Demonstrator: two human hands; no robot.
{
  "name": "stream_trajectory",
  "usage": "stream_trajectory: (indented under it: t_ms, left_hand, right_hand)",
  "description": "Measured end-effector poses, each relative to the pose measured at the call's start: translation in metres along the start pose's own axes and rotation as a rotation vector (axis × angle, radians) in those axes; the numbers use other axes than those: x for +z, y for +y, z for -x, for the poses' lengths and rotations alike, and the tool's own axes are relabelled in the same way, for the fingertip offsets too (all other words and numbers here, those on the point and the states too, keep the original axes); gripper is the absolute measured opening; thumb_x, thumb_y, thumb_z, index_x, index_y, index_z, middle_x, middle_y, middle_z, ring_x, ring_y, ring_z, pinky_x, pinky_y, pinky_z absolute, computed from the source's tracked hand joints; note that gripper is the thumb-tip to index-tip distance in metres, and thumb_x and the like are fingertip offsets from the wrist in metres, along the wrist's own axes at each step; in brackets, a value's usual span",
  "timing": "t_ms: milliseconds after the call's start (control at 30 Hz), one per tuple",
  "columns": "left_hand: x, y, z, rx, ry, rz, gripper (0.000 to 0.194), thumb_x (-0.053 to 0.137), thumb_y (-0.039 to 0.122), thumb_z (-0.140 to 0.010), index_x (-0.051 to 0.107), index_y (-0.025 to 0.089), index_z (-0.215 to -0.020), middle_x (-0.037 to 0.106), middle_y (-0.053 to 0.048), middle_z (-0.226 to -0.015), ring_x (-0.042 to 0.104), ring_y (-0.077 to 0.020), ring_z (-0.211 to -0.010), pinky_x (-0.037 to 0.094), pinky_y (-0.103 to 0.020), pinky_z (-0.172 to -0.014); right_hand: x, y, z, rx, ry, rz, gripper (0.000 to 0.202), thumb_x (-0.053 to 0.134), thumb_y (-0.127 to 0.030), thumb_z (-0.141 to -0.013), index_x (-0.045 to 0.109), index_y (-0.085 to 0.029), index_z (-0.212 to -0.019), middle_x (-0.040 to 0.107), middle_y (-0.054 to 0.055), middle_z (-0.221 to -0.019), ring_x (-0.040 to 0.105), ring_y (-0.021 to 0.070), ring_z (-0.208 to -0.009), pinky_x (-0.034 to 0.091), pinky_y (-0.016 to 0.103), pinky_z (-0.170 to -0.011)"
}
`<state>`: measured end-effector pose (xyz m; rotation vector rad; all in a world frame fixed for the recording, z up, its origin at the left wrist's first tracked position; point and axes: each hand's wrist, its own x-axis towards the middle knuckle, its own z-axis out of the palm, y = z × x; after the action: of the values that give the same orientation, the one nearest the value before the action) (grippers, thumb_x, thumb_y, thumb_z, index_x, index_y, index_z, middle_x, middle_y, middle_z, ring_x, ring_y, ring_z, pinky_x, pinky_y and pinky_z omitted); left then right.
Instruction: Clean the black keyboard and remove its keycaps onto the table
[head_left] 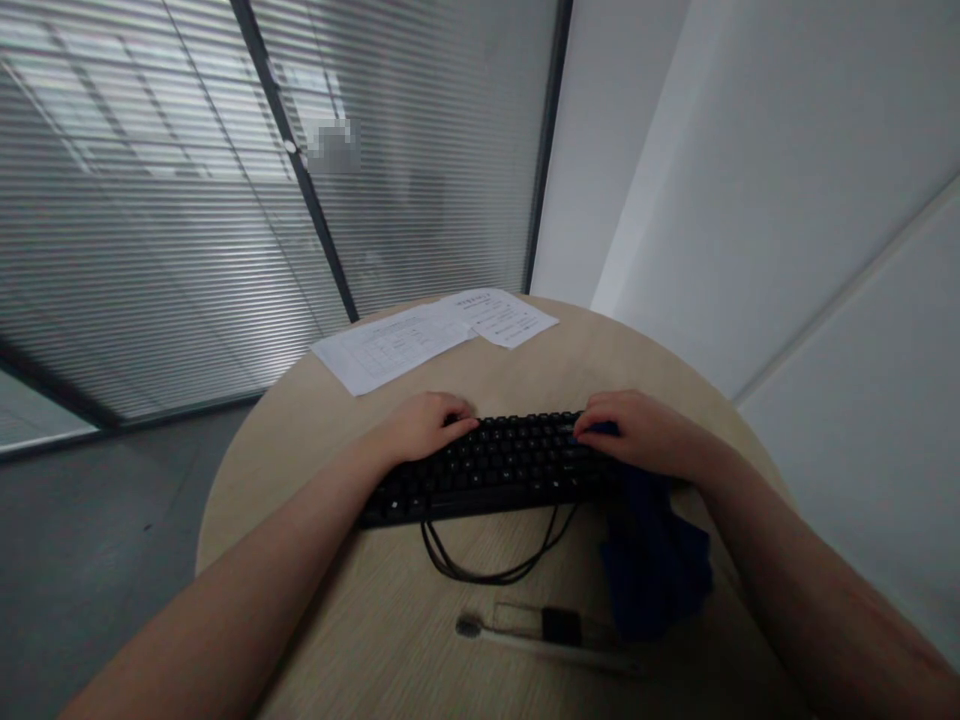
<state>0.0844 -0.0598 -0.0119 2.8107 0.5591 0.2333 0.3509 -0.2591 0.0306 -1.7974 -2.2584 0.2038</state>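
A black keyboard [495, 465] lies across the round wooden table, slightly tilted in view. At its far left part is my left hand [424, 425], closed on the edge with the thumb over the keys. My right hand [637, 430] is closed on a dark blue cloth [656, 565] over the keyboard's right end. From under that hand the cloth hangs down onto the tabletop. A looped black cable [487, 578] comes out from the keyboard's near side. Nearer to me lies a toothbrush [555, 650] with dark bristles and a pale handle, somewhat blurred.
Printed paper sheets [405, 342] lie at the far side of the table [277, 440]. Beside the toothbrush is a small clear item with a black block [561, 627]. A glass partition with blinds [420, 200] stands beyond, and a white wall [810, 200] rises at right.
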Motion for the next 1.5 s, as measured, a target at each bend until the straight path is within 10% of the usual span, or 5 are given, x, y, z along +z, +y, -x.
stream_trajectory:
  t_ms: [567,933,1333,1500]
  left_hand:
    - [-0.002,0.002,0.001,-0.017,-0.008,-0.004,0.038,0.046,0.046,-0.097,0.073,0.02,-0.091,0.073,-0.006,-0.09,0.064,-0.0204,-0.083,0.044,-0.031,-0.076]
    - [0.0,-0.003,0.002,-0.004,0.003,0.002,0.039,0.046,0.048,-0.098,0.072,0.021,-0.089,0.073,-0.006,-0.089,0.064,-0.0195,-0.081,0.045,-0.031,-0.075]
    - [-0.003,-0.001,0.001,-0.01,-0.002,0.014,0.037,0.047,0.047,-0.097,0.072,0.021,-0.089,0.073,-0.005,-0.088,0.064,-0.019,-0.08,0.045,-0.031,-0.074]
    - [-0.002,-0.003,0.0,-0.006,-0.006,0.008,0.038,0.046,0.048,-0.097,0.072,0.021,-0.091,0.074,-0.006,-0.09,0.065,-0.0204,-0.082,0.045,-0.032,-0.076]
  right_hand:
    - [-0.005,-0.008,0.004,0.078,-0.295,0.052,0.023,0.062,-0.015,-0.079,0.081,-0.023,-0.089,0.078,0.004,-0.093,0.07,0.0228,-0.088,0.05,0.033,-0.083]
    - [0.012,-0.029,-0.008,-0.07,-0.182,0.065,0.024,0.057,-0.018,-0.089,0.08,-0.022,-0.092,0.076,0.006,-0.095,0.069,0.0224,-0.09,0.05,0.035,-0.085]
    - [-0.004,0.002,0.007,0.097,-0.277,0.095,0.023,0.061,-0.012,-0.078,0.081,-0.023,-0.081,0.078,0.004,-0.086,0.07,0.0211,-0.079,0.05,0.032,-0.075]
    - [-0.022,0.016,0.017,0.027,-0.125,-0.014,0.019,0.059,-0.023,-0.09,0.078,-0.022,-0.094,0.077,0.004,-0.095,0.068,0.0202,-0.088,0.05,0.033,-0.084]
